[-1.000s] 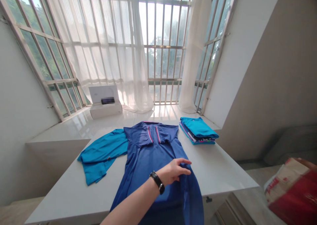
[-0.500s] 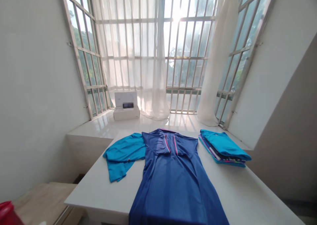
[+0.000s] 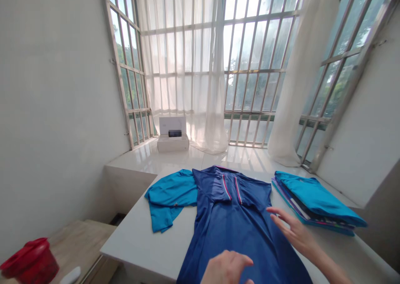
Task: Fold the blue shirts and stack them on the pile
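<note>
A navy blue garment (image 3: 231, 234) lies spread on the white table, running off the bottom of the view. Two bands with red and white stripes (image 3: 226, 188) cross its upper part, where the cloth is folded inward. Over its lower middle is my left hand (image 3: 225, 268), fingers bent and apart from the thumb, holding nothing. My right hand (image 3: 289, 229) is above the garment's right edge with its fingers stretched out and nothing in them. Whether either hand touches the cloth, I cannot tell.
Left of the garment lies a rumpled bright blue garment (image 3: 171, 196). A stack of folded clothes (image 3: 318, 198) sits on the right. White boxes (image 3: 173, 143) stand on the sill by the barred, curtained window. A red bucket (image 3: 31, 262) is at lower left, below the white table (image 3: 137, 244).
Both my hands have come into view from below, over the navy garment. The view has turned left, so the scene sits further right and more of the red bucket shows.
</note>
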`<action>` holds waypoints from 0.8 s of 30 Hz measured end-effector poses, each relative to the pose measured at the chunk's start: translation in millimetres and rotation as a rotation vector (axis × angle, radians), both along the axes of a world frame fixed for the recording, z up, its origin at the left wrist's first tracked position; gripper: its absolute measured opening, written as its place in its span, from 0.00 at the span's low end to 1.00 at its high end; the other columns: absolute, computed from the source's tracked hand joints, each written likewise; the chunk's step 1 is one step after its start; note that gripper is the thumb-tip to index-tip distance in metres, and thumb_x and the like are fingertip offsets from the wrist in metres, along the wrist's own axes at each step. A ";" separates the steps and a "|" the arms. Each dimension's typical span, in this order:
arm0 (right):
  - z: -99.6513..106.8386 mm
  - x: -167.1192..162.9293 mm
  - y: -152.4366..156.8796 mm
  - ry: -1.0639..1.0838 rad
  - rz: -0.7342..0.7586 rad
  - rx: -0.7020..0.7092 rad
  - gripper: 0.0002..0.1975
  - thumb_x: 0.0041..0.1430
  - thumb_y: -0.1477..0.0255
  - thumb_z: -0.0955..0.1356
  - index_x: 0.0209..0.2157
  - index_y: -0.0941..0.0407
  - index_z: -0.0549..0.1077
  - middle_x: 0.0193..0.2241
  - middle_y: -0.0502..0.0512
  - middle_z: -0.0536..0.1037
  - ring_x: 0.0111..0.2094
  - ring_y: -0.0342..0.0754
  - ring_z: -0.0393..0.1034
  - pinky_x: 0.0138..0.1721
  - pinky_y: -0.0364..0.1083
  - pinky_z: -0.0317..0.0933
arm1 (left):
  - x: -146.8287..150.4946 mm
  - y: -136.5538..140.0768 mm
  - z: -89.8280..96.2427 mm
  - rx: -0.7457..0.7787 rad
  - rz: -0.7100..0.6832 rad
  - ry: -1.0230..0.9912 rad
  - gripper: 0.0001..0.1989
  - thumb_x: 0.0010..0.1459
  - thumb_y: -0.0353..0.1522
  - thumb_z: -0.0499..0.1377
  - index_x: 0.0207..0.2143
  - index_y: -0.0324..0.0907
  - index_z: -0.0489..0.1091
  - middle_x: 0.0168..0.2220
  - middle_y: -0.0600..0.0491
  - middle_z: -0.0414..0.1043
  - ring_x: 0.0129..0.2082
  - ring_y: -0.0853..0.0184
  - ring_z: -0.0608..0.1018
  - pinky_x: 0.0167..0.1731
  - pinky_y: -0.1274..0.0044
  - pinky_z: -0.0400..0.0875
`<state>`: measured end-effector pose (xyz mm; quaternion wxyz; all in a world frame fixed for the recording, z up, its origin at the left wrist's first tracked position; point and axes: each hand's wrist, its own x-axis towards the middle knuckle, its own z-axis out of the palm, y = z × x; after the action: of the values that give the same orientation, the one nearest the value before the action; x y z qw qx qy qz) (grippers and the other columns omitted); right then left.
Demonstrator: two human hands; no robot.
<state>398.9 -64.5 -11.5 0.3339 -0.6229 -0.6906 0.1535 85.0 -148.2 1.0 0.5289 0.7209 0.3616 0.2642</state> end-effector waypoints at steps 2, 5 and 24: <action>-25.0 6.9 29.9 -0.113 -0.043 0.017 0.32 0.60 0.50 0.57 0.50 0.58 0.75 0.56 0.67 0.76 0.59 0.60 0.69 0.62 0.57 0.60 | -15.7 17.4 9.2 0.195 0.114 0.225 0.25 0.59 0.34 0.60 0.59 0.45 0.70 0.62 0.44 0.67 0.64 0.46 0.64 0.65 0.58 0.53; -60.8 6.9 47.3 -0.329 -0.078 -0.029 0.36 0.60 0.51 0.57 0.59 0.62 0.69 0.64 0.69 0.66 0.65 0.60 0.59 0.66 0.58 0.53 | -32.1 34.4 4.3 0.315 0.186 0.521 0.36 0.56 0.34 0.62 0.67 0.40 0.60 0.72 0.42 0.47 0.70 0.44 0.50 0.68 0.53 0.42; -83.8 16.2 67.1 -0.580 -0.139 -0.187 0.40 0.63 0.48 0.52 0.67 0.59 0.58 0.69 0.64 0.55 0.70 0.57 0.49 0.68 0.59 0.48 | -69.7 9.5 -81.6 0.409 0.340 0.609 0.26 0.61 0.32 0.58 0.62 0.54 0.67 0.66 0.49 0.62 0.66 0.49 0.64 0.64 0.61 0.63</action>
<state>415.1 2.6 -95.3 0.0741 -0.7146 -0.6955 0.0092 15.3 -138.7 -80.6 0.1918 0.7866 0.5558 0.1886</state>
